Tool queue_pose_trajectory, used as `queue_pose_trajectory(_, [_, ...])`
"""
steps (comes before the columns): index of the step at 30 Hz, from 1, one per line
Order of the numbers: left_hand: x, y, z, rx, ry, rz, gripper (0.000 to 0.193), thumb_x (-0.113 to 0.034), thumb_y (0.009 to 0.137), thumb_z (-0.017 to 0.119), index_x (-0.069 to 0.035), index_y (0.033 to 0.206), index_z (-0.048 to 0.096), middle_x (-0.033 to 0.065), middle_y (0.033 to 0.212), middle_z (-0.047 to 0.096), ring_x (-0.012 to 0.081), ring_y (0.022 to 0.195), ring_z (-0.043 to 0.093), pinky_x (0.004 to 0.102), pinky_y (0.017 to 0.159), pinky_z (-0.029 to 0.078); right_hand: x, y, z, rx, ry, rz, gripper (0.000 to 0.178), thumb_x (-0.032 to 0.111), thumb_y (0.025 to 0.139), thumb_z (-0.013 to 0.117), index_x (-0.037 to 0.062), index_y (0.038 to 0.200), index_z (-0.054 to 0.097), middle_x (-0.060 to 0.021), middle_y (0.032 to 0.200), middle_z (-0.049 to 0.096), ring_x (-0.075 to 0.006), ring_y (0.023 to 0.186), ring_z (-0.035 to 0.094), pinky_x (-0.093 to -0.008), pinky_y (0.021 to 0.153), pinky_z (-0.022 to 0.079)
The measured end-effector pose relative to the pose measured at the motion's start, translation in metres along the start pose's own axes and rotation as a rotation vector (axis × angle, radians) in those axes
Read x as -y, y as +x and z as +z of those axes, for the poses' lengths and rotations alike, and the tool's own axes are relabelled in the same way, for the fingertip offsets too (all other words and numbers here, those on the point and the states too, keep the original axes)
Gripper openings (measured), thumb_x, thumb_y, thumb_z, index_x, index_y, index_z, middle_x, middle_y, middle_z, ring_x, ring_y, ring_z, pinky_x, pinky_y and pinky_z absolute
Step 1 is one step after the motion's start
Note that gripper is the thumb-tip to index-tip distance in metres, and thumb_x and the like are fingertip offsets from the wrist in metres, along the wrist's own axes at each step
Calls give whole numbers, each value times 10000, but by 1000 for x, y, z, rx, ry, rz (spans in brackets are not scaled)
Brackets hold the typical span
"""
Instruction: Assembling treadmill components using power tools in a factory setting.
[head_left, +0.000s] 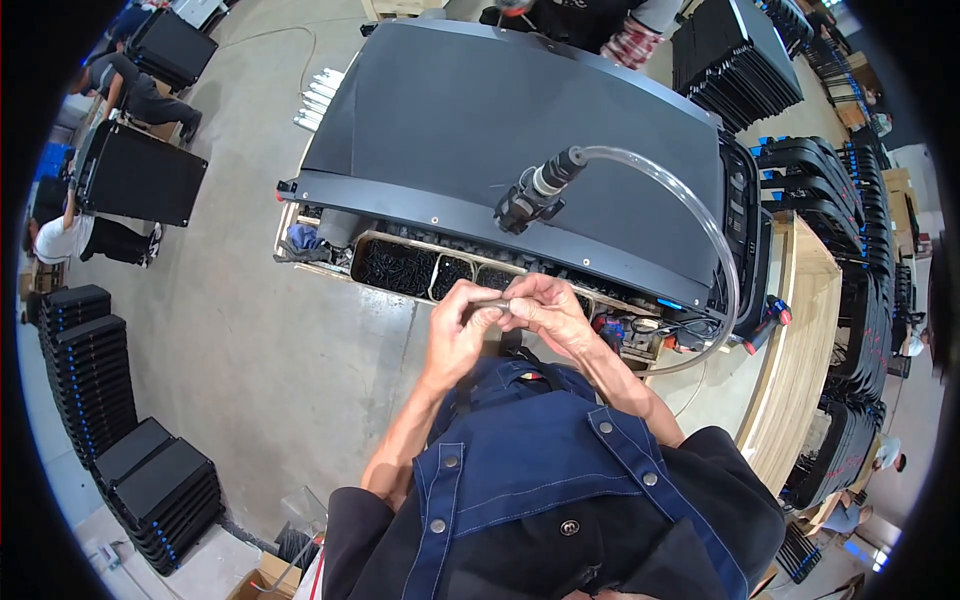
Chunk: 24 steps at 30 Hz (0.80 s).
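In front of my chest, my left hand (458, 335) and my right hand (555, 318) meet with their fingertips closed on a small, thin, greyish rod-like piece (490, 304). Fingers cover much of it, so its exact kind is not clear. Just beyond my hands are wooden-framed bins of black screws (395, 268). A long black treadmill-like deck (430, 110) lies across the bench behind them. Over its near edge is a black air tool (530, 200), fed by a clear hose (690, 195) that arcs down to the right.
Another person's checked sleeve (632, 43) is at the deck's far side. A red-and-black power screwdriver (768, 325) sits by the right end, near a wooden crate (795, 340). Stacked black panels (160, 490) stand at lower left. Two people handle a black panel (148, 172) at left.
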<state>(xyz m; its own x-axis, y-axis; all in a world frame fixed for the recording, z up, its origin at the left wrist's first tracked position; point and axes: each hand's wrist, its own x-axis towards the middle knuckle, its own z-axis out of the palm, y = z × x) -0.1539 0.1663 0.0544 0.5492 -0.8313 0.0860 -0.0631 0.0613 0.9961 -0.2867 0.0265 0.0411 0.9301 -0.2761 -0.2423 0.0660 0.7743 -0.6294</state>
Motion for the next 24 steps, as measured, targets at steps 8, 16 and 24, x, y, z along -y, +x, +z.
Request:
queue_pose_trajectory(8, [86,3,-17,39,-150,-390,284,-251,872,805,-25,1024,723,5,791,621,132,777,612,269,727,480,-17,10,-2,-434,-471,-83,193,104,951,711,29,1105,622,-69,929,684,-168,825,709,-294,722,605])
queue_pose_trajectory(16, [179,65,0,99,-1005,-1033,236,-335,929,714,-121,992,639,-19,843,603,71,679,538,213,536,409,81,117,24,-118,-936,-579,624,-87,722,795,28,1270,520,-209,1309,615,-289,1173,646,-417,1026,525])
queue_pose_trajectory(24, [216,112,16,370,-1203,-918,230,-368,896,732,-163,906,627,-64,718,505,56,624,447,220,509,292,65,118,44,-455,-692,-547,731,26,736,883,46,1346,482,-187,1303,633,-285,1150,641,-433,996,535])
